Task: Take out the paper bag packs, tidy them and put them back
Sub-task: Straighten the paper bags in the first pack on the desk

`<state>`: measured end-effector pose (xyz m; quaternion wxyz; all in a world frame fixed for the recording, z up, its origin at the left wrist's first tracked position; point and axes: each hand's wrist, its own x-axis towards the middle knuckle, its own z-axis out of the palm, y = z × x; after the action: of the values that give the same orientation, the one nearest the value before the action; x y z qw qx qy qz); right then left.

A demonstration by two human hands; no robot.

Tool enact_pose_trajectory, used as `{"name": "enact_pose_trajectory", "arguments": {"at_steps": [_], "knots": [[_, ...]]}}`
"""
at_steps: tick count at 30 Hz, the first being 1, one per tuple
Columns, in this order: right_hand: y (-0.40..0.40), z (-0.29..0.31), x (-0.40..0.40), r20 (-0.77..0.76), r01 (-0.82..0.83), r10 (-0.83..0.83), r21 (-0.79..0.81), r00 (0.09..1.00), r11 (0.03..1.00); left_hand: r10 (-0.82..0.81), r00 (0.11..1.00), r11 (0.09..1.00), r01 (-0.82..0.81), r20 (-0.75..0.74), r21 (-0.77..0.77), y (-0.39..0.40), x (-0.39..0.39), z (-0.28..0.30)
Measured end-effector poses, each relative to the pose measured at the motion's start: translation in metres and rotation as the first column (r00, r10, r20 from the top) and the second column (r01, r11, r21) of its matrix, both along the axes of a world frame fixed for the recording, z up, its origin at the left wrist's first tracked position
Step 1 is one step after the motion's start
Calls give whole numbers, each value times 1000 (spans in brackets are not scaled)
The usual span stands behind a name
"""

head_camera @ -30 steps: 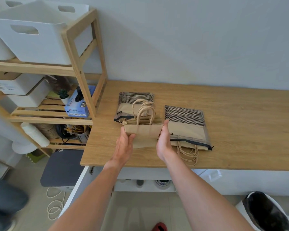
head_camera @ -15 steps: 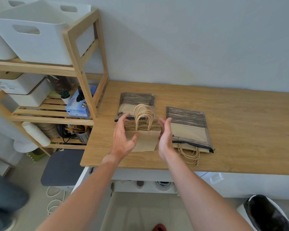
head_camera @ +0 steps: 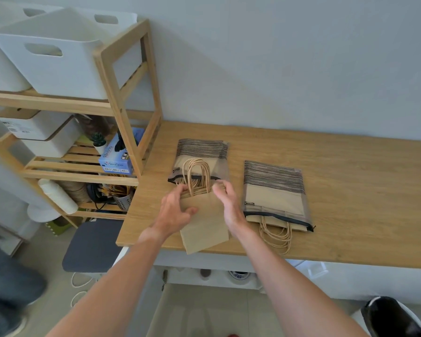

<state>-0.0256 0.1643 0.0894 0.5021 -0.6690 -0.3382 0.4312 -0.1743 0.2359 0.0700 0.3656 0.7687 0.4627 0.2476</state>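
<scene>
Both hands grip one stack of flat brown paper bags with twisted handles (head_camera: 204, 220): the left hand (head_camera: 174, 210) and right hand (head_camera: 230, 205) curl around its sides. Two striped clear plastic packs lie on the wooden tabletop (head_camera: 350, 190), one beyond the fingers (head_camera: 201, 156), one right of the right hand (head_camera: 275, 195).

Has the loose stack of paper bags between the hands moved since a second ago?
Yes. The paper bag stack has slid toward the person; its bottom edge now overhangs the table's front edge.
</scene>
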Motion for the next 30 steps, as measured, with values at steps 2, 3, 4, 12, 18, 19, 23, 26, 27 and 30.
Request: {"name": "enact_pose_trajectory", "arguments": {"at_steps": [2,3,4,12,18,19,23,26,27,30], "knots": [[2,5,12,145,-65,73,-57,987,996,-22,1000,999,22,16,48,4,3,10],[4,9,18,221,-86,100,-70,970,994,-43,999,993,41,17,110,9,6,14],[9,14,25,288,-95,111,-71,951,993,-60,998,984,59,3,165,16,10,18],[40,34,52,562,-302,398,-259,725,917,-111,986,973,134,-128,189,32,31,27],[46,32,42,594,-401,626,-480,506,780,-124,896,977,184,-427,104,33,26,24],[49,34,39,574,-409,658,-515,488,753,-123,886,981,177,-448,79,34,25,24],[72,55,37,496,-398,749,-640,439,657,-169,830,973,227,-532,44,47,25,39],[106,92,48,454,-366,770,-693,448,621,-164,811,966,248,-561,76,77,32,74],[120,109,52,460,-355,769,-697,444,623,-155,816,962,252,-557,102,91,35,91],[165,178,63,521,-339,712,-638,471,691,-116,833,920,295,-541,257,137,46,158]]}}
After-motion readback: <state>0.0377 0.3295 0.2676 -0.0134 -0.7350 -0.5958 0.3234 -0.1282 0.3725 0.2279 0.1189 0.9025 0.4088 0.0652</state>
